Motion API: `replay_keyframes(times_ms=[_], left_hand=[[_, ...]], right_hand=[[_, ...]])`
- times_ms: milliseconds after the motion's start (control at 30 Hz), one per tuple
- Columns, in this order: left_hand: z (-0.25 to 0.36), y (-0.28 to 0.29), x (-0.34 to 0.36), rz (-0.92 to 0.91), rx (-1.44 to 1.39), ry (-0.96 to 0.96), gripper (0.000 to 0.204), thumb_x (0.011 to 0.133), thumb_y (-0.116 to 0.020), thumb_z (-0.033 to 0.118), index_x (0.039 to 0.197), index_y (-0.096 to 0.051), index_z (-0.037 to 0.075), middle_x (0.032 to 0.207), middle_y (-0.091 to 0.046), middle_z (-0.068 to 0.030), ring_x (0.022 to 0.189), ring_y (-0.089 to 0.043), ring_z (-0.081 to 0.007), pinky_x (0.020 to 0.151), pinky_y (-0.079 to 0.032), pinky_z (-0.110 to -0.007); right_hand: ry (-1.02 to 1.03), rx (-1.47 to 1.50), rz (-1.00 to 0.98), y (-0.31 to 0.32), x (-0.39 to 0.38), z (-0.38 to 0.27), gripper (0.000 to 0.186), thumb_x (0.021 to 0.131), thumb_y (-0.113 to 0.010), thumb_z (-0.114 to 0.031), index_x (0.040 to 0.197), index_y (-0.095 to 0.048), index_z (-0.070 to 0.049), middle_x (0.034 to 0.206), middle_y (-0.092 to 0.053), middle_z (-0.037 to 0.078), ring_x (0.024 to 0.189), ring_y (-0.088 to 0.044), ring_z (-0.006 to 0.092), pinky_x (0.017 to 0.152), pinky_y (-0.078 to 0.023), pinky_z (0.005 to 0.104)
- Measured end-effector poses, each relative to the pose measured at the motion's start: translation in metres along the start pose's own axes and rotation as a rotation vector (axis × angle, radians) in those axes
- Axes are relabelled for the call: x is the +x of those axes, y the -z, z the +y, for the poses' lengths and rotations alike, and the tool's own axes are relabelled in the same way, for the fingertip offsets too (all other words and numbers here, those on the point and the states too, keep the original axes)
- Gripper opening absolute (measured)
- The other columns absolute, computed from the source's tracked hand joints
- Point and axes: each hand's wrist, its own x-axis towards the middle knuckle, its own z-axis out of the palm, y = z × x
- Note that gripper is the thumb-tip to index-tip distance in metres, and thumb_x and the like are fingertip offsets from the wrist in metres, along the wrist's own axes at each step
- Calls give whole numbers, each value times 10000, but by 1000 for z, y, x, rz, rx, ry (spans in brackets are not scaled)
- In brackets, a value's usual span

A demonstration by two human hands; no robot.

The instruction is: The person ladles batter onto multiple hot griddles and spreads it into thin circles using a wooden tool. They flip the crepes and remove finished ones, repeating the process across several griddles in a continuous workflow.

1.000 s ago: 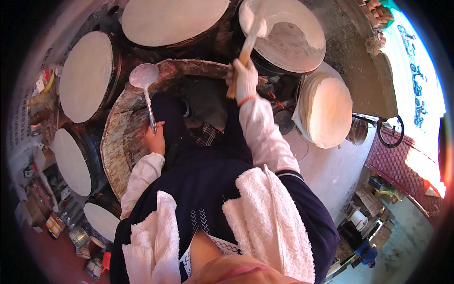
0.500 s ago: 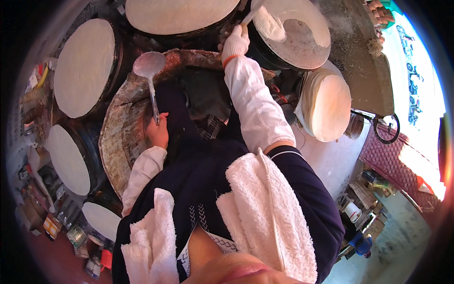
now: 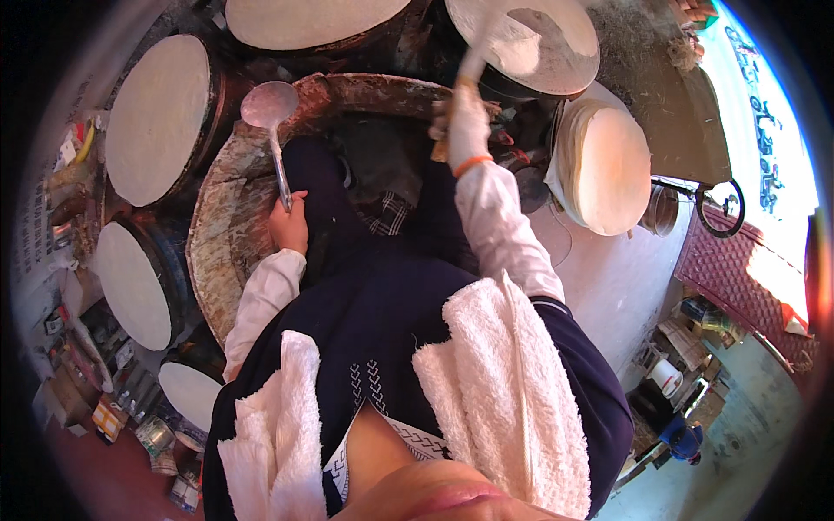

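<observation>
My left hand [image 3: 287,223] is wrapped round the handle of a metal ladle [image 3: 269,106], whose pale-coated bowl is raised over the rim of a worn, curved trough [image 3: 213,243]. In a white glove, my right hand [image 3: 469,122] grips a spatula [image 3: 475,62] with a long pale blade, blurred by motion. Its blade reaches up over the far right griddle [image 3: 569,80]. On that griddle a heap of pale batter [image 3: 512,48] lies beside a thinly coated, greyish patch.
Several round griddles stand in an arc, including one at the left with a pale round sheet [image 3: 158,120]. A stack of thin pancakes [image 3: 615,169] stands to the right. Beyond it are a metal pot [image 3: 662,211] and a red quilted cover [image 3: 738,269].
My right hand has drawn back toward me and slightly right with the spatula, its arm now more bent. The left hand keeps the ladle in nearly the same place.
</observation>
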Motion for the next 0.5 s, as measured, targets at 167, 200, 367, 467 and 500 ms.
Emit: replay_keyframes(times_ms=[167, 200, 367, 467, 500], left_hand=[[9, -8, 7, 8, 5, -40, 208, 907, -614, 214, 992, -757, 90, 787, -685, -85, 696, -613, -191, 681, -470, -344], [5, -3, 9, 13, 13, -27, 209, 905, -613, 213, 993, -757, 89, 795, -690, -87, 704, -620, -195, 683, -471, -346], [-22, 0, 26, 71, -37, -128, 213, 896, -613, 212, 993, -756, 87, 797, -697, -90, 700, -630, -206, 677, -473, -356], [-13, 1, 29, 54, 25, -110, 211, 890, -616, 213, 984, -758, 89, 781, -690, -86, 678, -621, -205, 666, -470, -359], [-12, -3, 31, 50, 35, -119, 210, 888, -616, 212, 982, -759, 90, 774, -686, -84, 668, -614, -204, 660, -468, -358]], right_hand=[[155, -202, -115, 40, 19, 45, 343, 1023, -522, -324, 1356, -566, -259, 709, -577, 17, 491, -476, 111, 424, -418, 285], [106, -227, -50, 52, 6, 34, 326, 1025, -518, -317, 1341, -576, -262, 712, -580, 18, 490, -483, 110, 417, -413, 277], [-5, -163, 20, 151, 4, -19, 335, 1031, -521, -342, 1351, -569, -257, 735, -610, 39, 483, -515, 111, 381, -397, 236], [16, -214, -32, 137, -7, -48, 447, 1026, -514, -405, 1431, -504, -214, 720, -599, 46, 494, -530, 131, 390, -417, 268], [38, -221, -33, 118, -11, -41, 468, 1022, -517, -418, 1444, -495, -215, 722, -606, 50, 499, -538, 134, 395, -423, 271]])
